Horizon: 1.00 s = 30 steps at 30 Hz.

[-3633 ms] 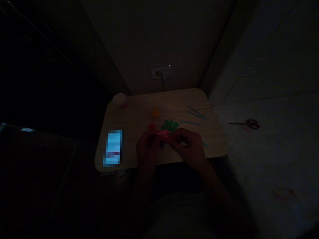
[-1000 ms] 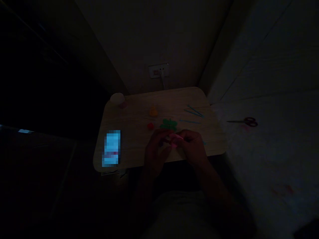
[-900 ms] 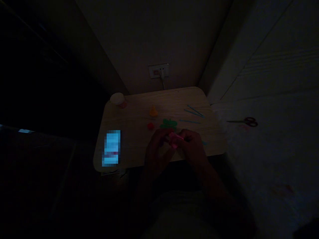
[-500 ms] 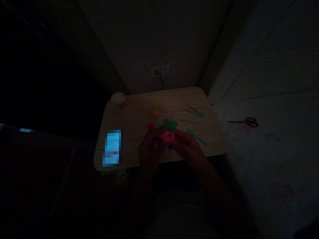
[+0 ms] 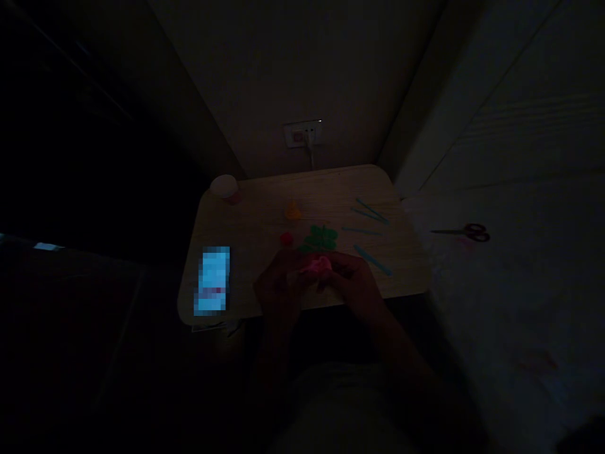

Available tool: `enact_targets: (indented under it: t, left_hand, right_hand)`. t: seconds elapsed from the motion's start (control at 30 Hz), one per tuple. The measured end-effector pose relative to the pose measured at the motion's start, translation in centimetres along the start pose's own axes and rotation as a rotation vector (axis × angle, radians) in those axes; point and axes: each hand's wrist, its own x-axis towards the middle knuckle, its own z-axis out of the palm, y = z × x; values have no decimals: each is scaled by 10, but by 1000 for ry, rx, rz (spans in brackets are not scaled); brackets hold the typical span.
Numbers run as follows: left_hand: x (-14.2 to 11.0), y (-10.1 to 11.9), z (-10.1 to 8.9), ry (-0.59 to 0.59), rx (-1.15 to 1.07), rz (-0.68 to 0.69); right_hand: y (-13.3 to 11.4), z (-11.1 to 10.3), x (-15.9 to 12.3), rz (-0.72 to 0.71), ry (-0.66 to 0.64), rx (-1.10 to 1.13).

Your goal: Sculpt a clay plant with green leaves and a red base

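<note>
Both hands meet over the near edge of the small wooden table, around a soft pink piece [image 5: 319, 265] that looks like modelling clay. My left hand [image 5: 280, 287] is closed on its left side. My right hand [image 5: 355, 281] pinches it from the right, fingers bent round it. Just beyond lies a flat green leaf-like shape [image 5: 322, 237]. A small red lump [image 5: 286, 239] sits left of that, and an orange-yellow piece [image 5: 293, 211] stands farther back. The room is very dark, so fine detail is lost.
Several blue sticks [image 5: 372, 260] lie on the table's [image 5: 259, 189] right side. A white cup [image 5: 224, 186] stands at the back left, a lit phone [image 5: 212, 280] at the front left. Scissors [image 5: 466, 232] rest on a pale surface to the right. A wall socket [image 5: 302, 133] holds a plug.
Both hands have shifted slightly toward me with the pink piece, which now looks turned and more folded. More of the green shape and the red lump shows.
</note>
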Motion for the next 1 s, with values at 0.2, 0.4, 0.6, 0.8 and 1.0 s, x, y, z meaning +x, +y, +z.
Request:
enact_targets:
  t: [0.2, 0.4, 0.6, 0.8, 1.0]
  left_hand:
    - [1, 3, -2, -221, 315, 239]
    - [2, -2, -4, -295, 409, 284]
    - [-2, -4, -4, -300, 294, 121]
    - [-3, -5, -11, -319, 263, 13]
    - [-4, -4, -9, -350, 224, 1]
  right_hand:
    - [2, 4, -1, 1, 111, 21]
    - [6, 6, -1, -2, 94, 116]
    - [3, 6, -1, 95, 37, 206]
    - [2, 2, -2, 87, 114, 126]
    - [-2, 2, 0, 32, 181, 34]
